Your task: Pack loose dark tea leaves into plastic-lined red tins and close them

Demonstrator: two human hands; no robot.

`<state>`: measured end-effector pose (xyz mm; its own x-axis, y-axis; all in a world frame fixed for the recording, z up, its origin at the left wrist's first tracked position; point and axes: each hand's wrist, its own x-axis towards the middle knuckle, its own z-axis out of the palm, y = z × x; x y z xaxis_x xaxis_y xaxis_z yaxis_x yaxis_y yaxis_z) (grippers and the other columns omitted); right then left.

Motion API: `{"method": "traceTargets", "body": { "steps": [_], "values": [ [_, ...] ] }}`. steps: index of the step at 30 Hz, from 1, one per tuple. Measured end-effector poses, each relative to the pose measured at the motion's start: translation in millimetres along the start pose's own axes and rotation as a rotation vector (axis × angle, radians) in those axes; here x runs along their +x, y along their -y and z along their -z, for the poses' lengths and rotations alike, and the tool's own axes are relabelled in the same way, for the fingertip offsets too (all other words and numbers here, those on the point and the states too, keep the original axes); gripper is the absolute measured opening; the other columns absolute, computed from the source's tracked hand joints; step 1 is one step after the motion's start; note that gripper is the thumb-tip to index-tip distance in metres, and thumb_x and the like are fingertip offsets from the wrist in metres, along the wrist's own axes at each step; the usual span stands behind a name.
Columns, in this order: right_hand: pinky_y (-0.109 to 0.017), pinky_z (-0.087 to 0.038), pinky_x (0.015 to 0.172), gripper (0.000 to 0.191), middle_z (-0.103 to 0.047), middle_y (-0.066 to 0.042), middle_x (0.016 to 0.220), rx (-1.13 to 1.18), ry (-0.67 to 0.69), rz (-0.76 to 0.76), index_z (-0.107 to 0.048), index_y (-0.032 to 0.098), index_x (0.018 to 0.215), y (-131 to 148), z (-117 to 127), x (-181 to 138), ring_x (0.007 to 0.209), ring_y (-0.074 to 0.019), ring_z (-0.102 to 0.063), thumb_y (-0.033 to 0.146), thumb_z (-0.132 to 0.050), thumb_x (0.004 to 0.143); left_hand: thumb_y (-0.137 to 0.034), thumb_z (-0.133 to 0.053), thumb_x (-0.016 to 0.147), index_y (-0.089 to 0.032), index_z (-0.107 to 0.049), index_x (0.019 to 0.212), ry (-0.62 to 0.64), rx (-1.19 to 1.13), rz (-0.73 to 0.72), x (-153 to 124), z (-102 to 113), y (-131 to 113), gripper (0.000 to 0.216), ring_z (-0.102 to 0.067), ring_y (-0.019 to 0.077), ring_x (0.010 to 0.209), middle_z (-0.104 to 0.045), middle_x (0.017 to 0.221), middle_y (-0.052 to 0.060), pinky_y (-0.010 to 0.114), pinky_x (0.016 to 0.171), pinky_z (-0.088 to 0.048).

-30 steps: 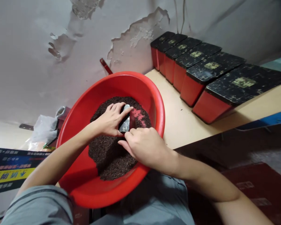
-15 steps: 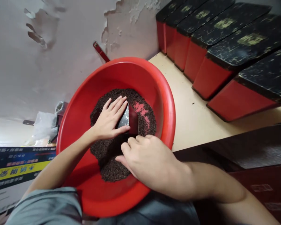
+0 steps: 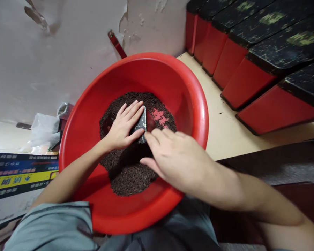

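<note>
A large red plastic basin [image 3: 200,115] holds a spread of dark, dry, crumbly leaf-like material [image 3: 132,179], resembling loose tea. In it lies a scuffed tin [image 3: 142,120] with a black end and dark red sides, partly hidden under my hands. My left hand [image 3: 124,127] lies flat across the tin's black end, fingers stretched and thumb apart. Close to the tin's right side is my right hand [image 3: 170,153], slightly blurred, its fingers loosely bent and thumb held away. Nothing shows in its grasp; whether its fingertips touch the tin I cannot tell.
Several red tins with scratched black ends [image 3: 261,101] stand in a row on a pale wooden table [image 3: 225,139] at right. Behind the basin, a red strip [image 3: 117,44] leans near the peeling wall [image 3: 75,42]. At left are a clear plastic bag [image 3: 44,129] and a printed box [image 3: 18,184].
My right hand has lifted slightly and moved right, its fingers straighter than before. My left hand stays flat on the tin. The view has shifted a little.
</note>
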<state>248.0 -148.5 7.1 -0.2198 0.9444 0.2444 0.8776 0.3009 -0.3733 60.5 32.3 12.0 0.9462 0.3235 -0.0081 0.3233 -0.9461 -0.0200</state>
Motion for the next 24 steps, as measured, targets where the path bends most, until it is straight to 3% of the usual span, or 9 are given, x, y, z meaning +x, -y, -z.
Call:
{"method": "traceTargets", "body": {
  "steps": [3,6,8,11,14,18,20,24],
  "values": [
    [-0.060,-0.051,0.110,0.079,-0.055,-0.029,0.153,-0.103,-0.092,0.032,-0.052,0.008,0.154,-21.5,-8.3,18.6,0.142,-0.0462,-0.053,0.056,-0.072,0.094,-0.069,-0.038,0.105,-0.021,-0.016,0.174,-0.010,0.016,-0.018,1.3,-3.9,-3.2,0.087,-0.019,0.0382,0.165,-0.025,0.178,0.017,0.060,0.133,-0.009],
    [-0.067,-0.040,0.120,0.098,-0.041,-0.029,0.166,-0.104,-0.050,0.119,-0.044,0.007,0.160,-45.6,-29.2,47.4,0.154,-0.0490,-0.039,0.068,-0.072,0.089,-0.074,-0.041,0.102,-0.019,-0.017,0.173,-0.026,0.002,-0.023,2.2,-7.0,-3.2,0.093,-0.019,0.0403,0.165,-0.025,0.178,0.019,0.061,0.133,-0.007],
    [-0.064,-0.039,0.122,0.097,-0.041,-0.025,0.167,-0.106,0.006,0.171,-0.048,0.010,0.159,-58.2,-44.3,65.7,0.155,-0.0466,-0.039,0.071,-0.070,0.088,-0.074,-0.041,0.102,-0.018,-0.017,0.173,-0.040,-0.015,-0.013,1.6,-10.7,-1.4,0.094,-0.018,0.0409,0.165,-0.023,0.178,0.019,0.061,0.133,-0.007],
    [-0.062,-0.041,0.121,0.080,-0.049,-0.018,0.164,-0.121,0.054,0.237,-0.057,0.016,0.153,-68.3,-52.8,83.1,0.156,-0.0437,-0.039,0.067,-0.066,0.092,-0.076,-0.044,0.101,-0.017,-0.016,0.173,-0.094,-0.041,0.042,-0.6,-19.3,1.3,0.097,-0.014,0.0423,0.165,-0.018,0.179,0.021,0.063,0.132,-0.007],
    [-0.065,-0.045,0.116,0.075,-0.048,-0.022,0.165,-0.155,0.120,0.248,-0.056,0.011,0.154,-65.8,-38.9,84.0,0.150,-0.0458,-0.047,0.056,-0.066,0.095,-0.076,-0.044,0.101,-0.018,-0.018,0.172,-0.171,-0.068,0.095,-3.7,-26.0,0.0,0.096,-0.014,0.0422,0.165,-0.016,0.179,0.021,0.064,0.131,-0.013],
    [-0.055,-0.059,0.102,0.102,-0.021,-0.033,0.173,-0.203,0.217,0.213,-0.034,0.005,0.167,-50.6,-10.9,59.0,0.128,-0.0461,-0.067,0.048,-0.081,0.086,-0.069,-0.040,0.106,-0.018,-0.031,0.168,-0.159,-0.074,0.055,-11.9,-21.3,-2.8,0.081,-0.015,0.0395,0.166,-0.020,0.179,0.020,0.061,0.130,-0.026],
    [-0.051,-0.062,0.099,0.107,-0.014,-0.029,0.176,-0.173,0.247,0.223,-0.027,0.011,0.171,-47.7,-1.8,41.9,0.128,-0.0445,-0.068,0.045,-0.082,0.085,-0.065,-0.038,0.108,-0.018,-0.036,0.165,-0.093,-0.083,0.007,-19.3,-14.1,1.9,0.074,-0.013,0.0366,0.167,-0.023,0.178,0.018,0.057,0.129,-0.031],
    [-0.053,-0.055,0.114,0.113,-0.017,-0.017,0.179,-0.062,0.261,0.237,-0.007,0.025,0.175,-58.4,7.8,33.6,0.150,-0.0423,-0.049,0.041,-0.079,0.089,-0.062,-0.039,0.109,-0.024,-0.038,0.163,-0.032,-0.175,-0.069,-38.2,-3.2,22.5,0.066,-0.007,0.0297,0.168,-0.020,0.180,0.010,0.052,0.133,-0.027]
  ]
}}
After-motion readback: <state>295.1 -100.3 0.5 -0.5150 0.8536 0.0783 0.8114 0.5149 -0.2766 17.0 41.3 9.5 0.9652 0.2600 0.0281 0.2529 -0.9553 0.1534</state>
